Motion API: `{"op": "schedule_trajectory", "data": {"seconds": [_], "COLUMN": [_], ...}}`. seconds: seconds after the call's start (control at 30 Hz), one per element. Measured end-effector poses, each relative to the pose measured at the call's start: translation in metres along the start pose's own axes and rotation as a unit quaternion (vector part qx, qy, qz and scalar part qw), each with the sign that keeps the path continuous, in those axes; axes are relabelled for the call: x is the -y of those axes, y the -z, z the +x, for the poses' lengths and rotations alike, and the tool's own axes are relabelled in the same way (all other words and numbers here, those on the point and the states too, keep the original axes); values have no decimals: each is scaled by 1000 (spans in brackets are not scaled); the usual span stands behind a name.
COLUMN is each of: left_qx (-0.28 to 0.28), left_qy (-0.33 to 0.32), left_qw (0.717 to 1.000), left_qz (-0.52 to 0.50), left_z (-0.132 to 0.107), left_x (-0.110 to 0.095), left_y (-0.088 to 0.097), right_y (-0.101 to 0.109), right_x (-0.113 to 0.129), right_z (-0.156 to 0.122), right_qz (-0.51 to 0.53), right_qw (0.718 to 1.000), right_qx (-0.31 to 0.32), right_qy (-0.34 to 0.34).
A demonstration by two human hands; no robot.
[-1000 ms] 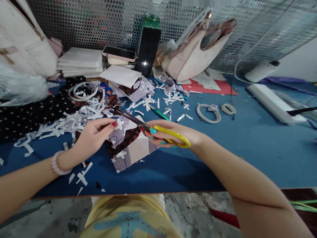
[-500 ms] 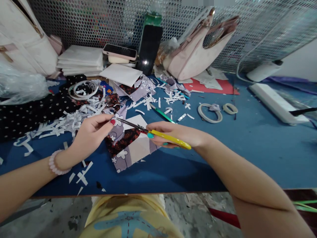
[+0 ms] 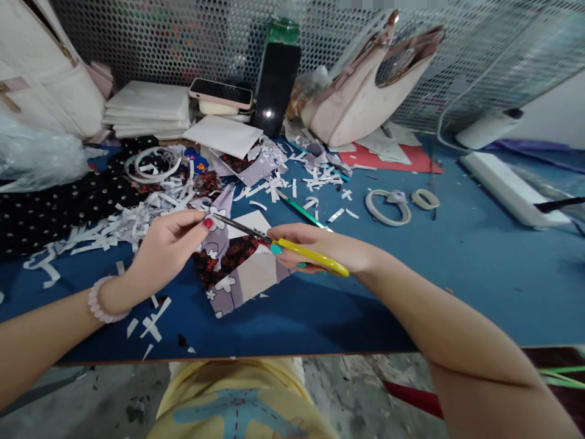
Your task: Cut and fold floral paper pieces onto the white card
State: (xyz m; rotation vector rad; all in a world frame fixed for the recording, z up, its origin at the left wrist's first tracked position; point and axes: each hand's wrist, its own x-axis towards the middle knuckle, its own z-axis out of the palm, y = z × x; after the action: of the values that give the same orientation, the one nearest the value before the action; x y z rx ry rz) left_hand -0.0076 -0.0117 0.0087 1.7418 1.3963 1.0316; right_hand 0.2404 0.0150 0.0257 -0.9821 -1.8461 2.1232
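Stretching across the view, the blue surface (image 3: 457, 268) carries everything in front of me. A big white bag (image 3: 31, 61) stands at its back left corner, with a black dotted cloth (image 3: 64, 210) lying before it and a pale handbag (image 3: 356, 110) upright toward the back middle. Near my edge lies a patchwork sheet (image 3: 256, 274) of lilac, cream and dark red floral. Off to the right is a long white block (image 3: 507, 189); at the back left, a stack of white squares (image 3: 148, 100). My right hand (image 3: 311, 244) is closed around the yellow handles of the scissors (image 3: 315, 253), whose dark blades point at my other fingertips. My left hand (image 3: 169, 253) pinches a lilac flowered piece (image 3: 219, 244) between thumb and finger, right at the blade tips. That piece rises over the sheet's left part; I cannot tell whether the two are joined. Well right of my hands lie a white ring (image 3: 377, 218) and a smaller tape roll (image 3: 425, 207), side by side. A green pen (image 3: 301, 211) rests just beyond my right hand, and narrow paper strips (image 3: 132, 222) litter the left.
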Motion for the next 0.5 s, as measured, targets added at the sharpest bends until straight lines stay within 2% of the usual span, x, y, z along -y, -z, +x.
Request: {"op": "schedule_trajectory", "data": {"seconds": [0.17,0.33,0.5], "left_qx": [1,-3,3], "left_qy": [17,17,22], "left_qw": [1000,1000,998], "left_qz": [-19,-13,-52], "left_z": [0,0,0], "left_x": [7,8,7], "left_y": [0,0,0], "right_y": [-2,-2,-2], "right_x": [0,-5,-11], "right_z": [1,5,6], "right_qz": [12,27,33], "right_qw": [1000,999,999], "right_qx": [1,17,11], "right_qy": [4,20,33]}}
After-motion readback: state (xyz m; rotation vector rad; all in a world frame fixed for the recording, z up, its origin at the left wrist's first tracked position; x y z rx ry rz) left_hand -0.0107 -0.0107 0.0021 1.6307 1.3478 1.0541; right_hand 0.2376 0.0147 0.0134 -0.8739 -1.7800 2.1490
